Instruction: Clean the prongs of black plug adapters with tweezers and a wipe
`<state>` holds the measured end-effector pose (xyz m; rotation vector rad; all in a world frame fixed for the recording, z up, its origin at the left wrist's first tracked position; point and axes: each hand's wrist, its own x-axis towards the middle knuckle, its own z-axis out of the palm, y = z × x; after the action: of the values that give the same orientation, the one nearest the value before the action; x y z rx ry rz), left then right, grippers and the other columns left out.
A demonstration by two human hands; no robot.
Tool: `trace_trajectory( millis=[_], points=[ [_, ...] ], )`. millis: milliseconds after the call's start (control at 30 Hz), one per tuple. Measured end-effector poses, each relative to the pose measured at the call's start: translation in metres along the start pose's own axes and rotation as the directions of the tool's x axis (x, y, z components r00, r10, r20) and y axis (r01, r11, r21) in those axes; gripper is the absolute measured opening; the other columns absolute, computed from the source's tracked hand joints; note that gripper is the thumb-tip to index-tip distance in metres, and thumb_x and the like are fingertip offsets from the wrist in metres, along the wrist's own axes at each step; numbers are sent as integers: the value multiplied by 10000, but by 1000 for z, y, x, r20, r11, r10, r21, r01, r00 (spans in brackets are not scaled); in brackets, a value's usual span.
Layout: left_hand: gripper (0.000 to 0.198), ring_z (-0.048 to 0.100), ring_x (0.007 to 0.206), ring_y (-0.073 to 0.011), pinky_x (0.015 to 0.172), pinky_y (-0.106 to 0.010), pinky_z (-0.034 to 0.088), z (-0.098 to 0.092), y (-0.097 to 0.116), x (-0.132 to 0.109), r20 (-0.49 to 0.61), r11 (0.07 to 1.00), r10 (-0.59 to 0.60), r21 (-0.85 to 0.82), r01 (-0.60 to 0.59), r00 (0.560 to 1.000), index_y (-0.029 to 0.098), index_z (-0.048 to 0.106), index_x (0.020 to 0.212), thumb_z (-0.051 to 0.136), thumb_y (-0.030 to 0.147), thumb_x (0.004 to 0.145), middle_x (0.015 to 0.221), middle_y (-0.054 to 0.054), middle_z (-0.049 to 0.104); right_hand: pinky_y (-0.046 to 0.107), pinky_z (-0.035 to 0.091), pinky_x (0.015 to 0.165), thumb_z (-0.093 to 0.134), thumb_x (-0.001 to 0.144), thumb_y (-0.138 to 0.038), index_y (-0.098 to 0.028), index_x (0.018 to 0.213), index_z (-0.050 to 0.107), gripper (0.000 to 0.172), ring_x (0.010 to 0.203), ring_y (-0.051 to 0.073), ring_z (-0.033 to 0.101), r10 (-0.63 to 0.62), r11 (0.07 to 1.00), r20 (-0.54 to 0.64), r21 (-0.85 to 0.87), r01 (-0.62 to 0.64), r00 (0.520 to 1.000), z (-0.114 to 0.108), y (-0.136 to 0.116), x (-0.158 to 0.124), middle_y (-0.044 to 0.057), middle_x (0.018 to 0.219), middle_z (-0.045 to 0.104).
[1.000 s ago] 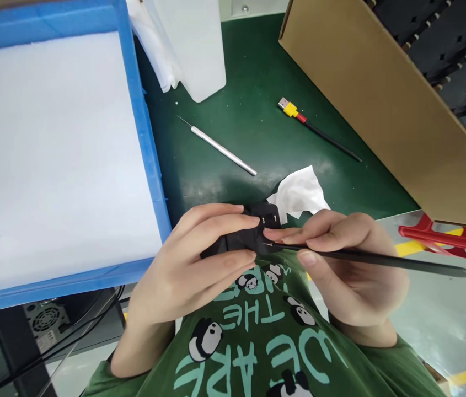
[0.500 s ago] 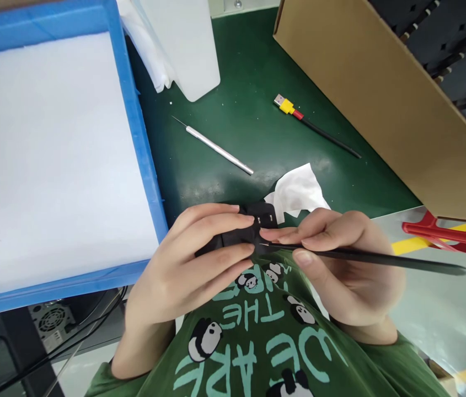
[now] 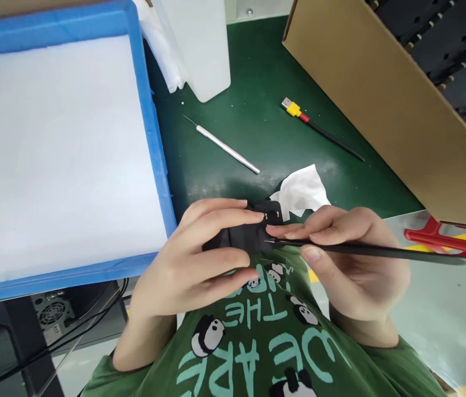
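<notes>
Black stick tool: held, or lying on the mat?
Held. The right hand pinches the black stick tool near its tip, which meets the small black part gripped by the left hand.

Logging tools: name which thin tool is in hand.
The black stick, pinched in the right hand; the silver pick and yellow-ended probe lie on the mat.

The left hand (image 3: 191,264) covers most of the black part (image 3: 253,234), so its full shape cannot be told; only a small piece with tiny pale marks shows at the top. The tip of the black stick (image 3: 381,251) in the right hand (image 3: 348,259) is too thin to see where it meets this part. The right hand hides the lower edge of the white cloth (image 3: 303,190). The blue tray (image 3: 156,154), the white container (image 3: 203,44), the cardboard box (image 3: 365,99) and the red frame (image 3: 443,240) are cut by the picture's edges.
</notes>
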<state>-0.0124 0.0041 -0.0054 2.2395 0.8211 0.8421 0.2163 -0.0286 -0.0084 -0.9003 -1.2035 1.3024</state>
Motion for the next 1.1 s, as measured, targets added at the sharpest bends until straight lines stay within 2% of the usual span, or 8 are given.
trace_trajectory(
  millis=[167, 267, 300, 367, 433, 500, 633, 1100],
  points=[
    [182, 471, 1388, -358, 1099, -586, 444, -1, 0, 0, -21, 998, -36, 58, 37, 999, 209, 686, 933, 806, 287, 820, 1402, -149, 591, 489, 693, 847, 592, 775, 122, -132, 1050, 651, 378, 905, 223, 742, -144, 990, -98, -30, 141, 985, 3, 2, 6, 55, 958, 684],
    [290, 520, 1344, -369, 1091, -575, 460, -2, -1, -2, -22, 997, 32, -64, -33, 999, 194, 602, 668, 833, 324, 787, 1318, -138, 650, 455, 710, 794, 566, 774, 127, -115, 1011, 660, 352, 827, 200, 743, -225, 974, -176, -55, 219, 958, 5, 1, 5, 39, 886, 668],
    [310, 537, 1326, -363, 1088, -563, 470, -2, -1, -3, -38, 997, 25, -76, -27, 999, 193, 587, 652, 841, 319, 777, 1289, -134, 666, 454, 711, 795, 564, 769, 130, -121, 1012, 659, 362, 820, 196, 743, -235, 972, -176, -72, 225, 956, 5, 1, 3, 33, 884, 664],
    [218, 530, 1336, -352, 1099, -554, 470, -1, -1, -3, -67, 999, -30, -39, 27, 997, 192, 662, 812, 846, 304, 775, 1300, -142, 660, 462, 705, 818, 586, 749, 135, -144, 1030, 650, 402, 870, 216, 754, -213, 970, -97, -144, 198, 972, 5, -2, -3, 33, 928, 671],
    [337, 524, 1348, -333, 1114, -544, 457, 0, 0, -3, -67, 997, -74, 20, 75, 995, 181, 667, 1103, 814, 278, 816, 1347, -162, 635, 461, 698, 835, 610, 731, 140, -168, 1052, 625, 445, 964, 256, 755, -152, 958, 42, -241, 158, 987, 3, -5, -9, 44, 989, 678],
    [413, 573, 1291, -296, 1093, -506, 474, 2, -1, -3, -45, 995, -87, 48, 89, 995, 180, 605, 1248, 758, 244, 870, 1339, -161, 642, 421, 695, 821, 606, 740, 137, -181, 1056, 598, 448, 1015, 277, 750, -118, 934, 172, -315, 169, 978, 3, -7, -12, 47, 992, 675],
    [388, 627, 1170, -251, 1009, -434, 517, 4, -2, -2, -21, 995, -93, 37, 94, 995, 173, 587, 1266, 715, 205, 900, 1308, -159, 654, 365, 687, 807, 579, 770, 123, -191, 1042, 586, 416, 997, 262, 758, -115, 902, 234, -382, 200, 965, 5, -9, -11, 47, 953, 674],
    [398, 606, 1193, -264, 1024, -448, 506, 4, -3, -4, -15, 996, -89, 23, 89, 996, 167, 587, 1258, 728, 206, 888, 1330, -157, 638, 362, 685, 805, 605, 784, 95, -181, 992, 587, 346, 989, 252, 760, -104, 883, 225, -427, 194, 969, 5, -8, -13, 33, 957, 672]
  ],
)
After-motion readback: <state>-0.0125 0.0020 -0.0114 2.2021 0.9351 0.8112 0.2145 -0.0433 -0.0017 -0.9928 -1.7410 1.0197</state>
